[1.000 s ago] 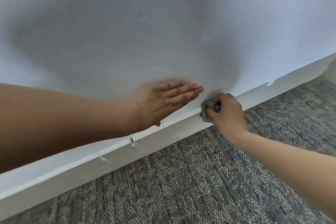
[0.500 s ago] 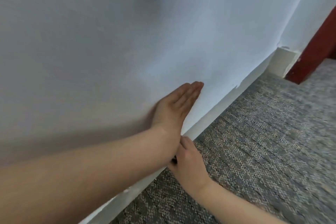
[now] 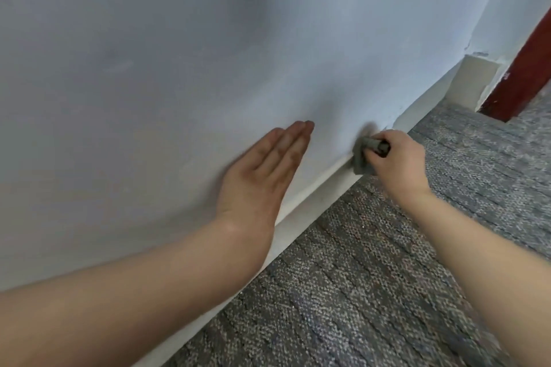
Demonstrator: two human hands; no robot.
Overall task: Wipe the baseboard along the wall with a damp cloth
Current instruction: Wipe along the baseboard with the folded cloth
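A white baseboard (image 3: 316, 192) runs diagonally along the foot of the pale wall (image 3: 185, 48), from bottom left to the far right corner. My right hand (image 3: 396, 162) is shut on a small bunched grey cloth (image 3: 362, 158), which presses against the baseboard's top edge. My left hand (image 3: 262, 176) lies flat on the wall just above the baseboard, fingers straight and together, holding nothing. It sits to the left of the cloth, a short gap apart.
Grey patterned carpet (image 3: 372, 277) covers the floor below the baseboard. At the far right the baseboard meets a corner block (image 3: 471, 80) beside a dark red door frame (image 3: 524, 62).
My right hand with the cloth has slid along the baseboard toward the far corner, out from under my left wrist. The view has swung right. My left hand stays flat on the wall.
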